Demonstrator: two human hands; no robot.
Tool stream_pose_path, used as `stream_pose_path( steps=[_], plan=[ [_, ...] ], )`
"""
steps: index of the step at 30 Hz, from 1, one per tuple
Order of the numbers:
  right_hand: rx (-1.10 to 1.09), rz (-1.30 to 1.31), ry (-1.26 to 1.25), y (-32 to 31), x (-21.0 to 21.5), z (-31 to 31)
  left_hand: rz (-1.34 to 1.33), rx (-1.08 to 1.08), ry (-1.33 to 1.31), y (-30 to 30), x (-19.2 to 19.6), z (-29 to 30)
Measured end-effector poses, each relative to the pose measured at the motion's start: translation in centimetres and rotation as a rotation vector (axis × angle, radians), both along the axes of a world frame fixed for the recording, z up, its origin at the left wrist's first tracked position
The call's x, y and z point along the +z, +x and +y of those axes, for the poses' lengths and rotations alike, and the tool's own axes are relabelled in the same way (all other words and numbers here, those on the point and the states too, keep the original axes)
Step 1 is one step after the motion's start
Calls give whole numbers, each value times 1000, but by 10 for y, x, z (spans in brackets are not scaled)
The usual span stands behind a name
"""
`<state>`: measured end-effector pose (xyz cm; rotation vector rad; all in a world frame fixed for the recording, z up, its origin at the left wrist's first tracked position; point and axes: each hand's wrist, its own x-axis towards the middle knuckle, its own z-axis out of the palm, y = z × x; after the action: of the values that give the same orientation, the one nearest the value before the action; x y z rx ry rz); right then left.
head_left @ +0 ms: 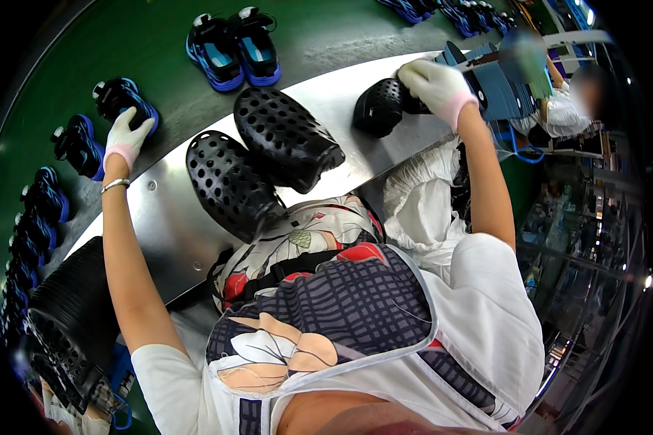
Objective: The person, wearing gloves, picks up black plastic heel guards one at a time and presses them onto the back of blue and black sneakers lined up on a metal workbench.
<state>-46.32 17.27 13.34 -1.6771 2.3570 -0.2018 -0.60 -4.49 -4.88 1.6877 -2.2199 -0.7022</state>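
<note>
My left hand (128,136), in a white glove with a pink cuff, reaches to the far left. Its fingers and thumb close on the near end of a black-and-blue sneaker (116,94) on the green conveyor belt. My right hand (434,85), gloved the same way, is closed over a small dark perforated shoe insert (416,106) at the right; the fingertips are partly hidden. Beside it a second black insert (379,109) stands on the metal bench (174,210). Two larger black perforated shells (228,181) (283,134) lie in front of my body, partly over the bench's near edge.
More sneakers (232,51) stand along the green belt (341,36), with a long row (40,210) at the left. Stacked black perforated shells (72,312) sit at the lower left. Blue-grey flat pieces (497,87) stand beyond my right hand. Another person (569,109) is at the far right.
</note>
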Motion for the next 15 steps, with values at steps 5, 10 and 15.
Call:
stream_pose_path(
  steps=[5,10,15],
  plan=[
    [17,76,70,-1,-30,50,-198,-175,-182,-10,39,7],
    [-137,59,97,3,-63,48,-149,-100,-425,-15,68,26],
    [-123,-12,143,4,-54,45,5,-158,-466,-29,76,26]
  ],
)
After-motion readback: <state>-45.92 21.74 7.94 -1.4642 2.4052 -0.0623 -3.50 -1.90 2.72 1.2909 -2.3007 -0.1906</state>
